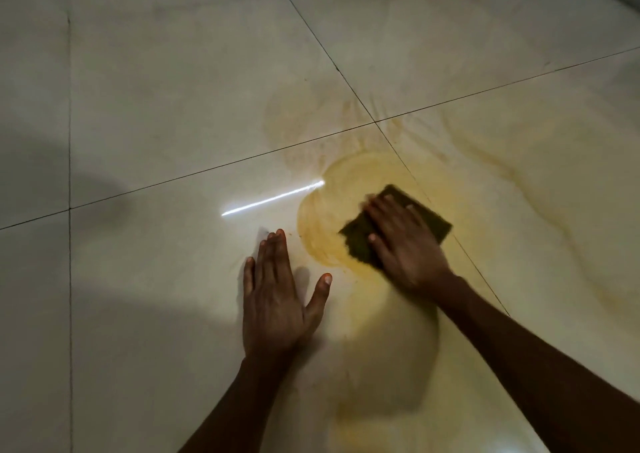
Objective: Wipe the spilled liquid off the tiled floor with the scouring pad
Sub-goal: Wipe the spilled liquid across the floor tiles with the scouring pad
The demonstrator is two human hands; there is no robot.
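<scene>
Right hand (403, 244) presses flat on the scouring pad (394, 225) mid-puddle, left hand (273, 296) splayed on the floor (156, 106); yellow liquid (349, 182) seemingly mostly remains.

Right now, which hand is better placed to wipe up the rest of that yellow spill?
The right hand. It already presses the scouring pad flat in the yellow spill. The left hand lies flat on the tile beside the spill and holds nothing.

The scouring pad (398, 225) is lying on the spilled liquid (349, 210), under the right hand (405, 241). The left hand (273, 296) is resting flat on the tiled floor (166, 106), just left of the liquid.
</scene>
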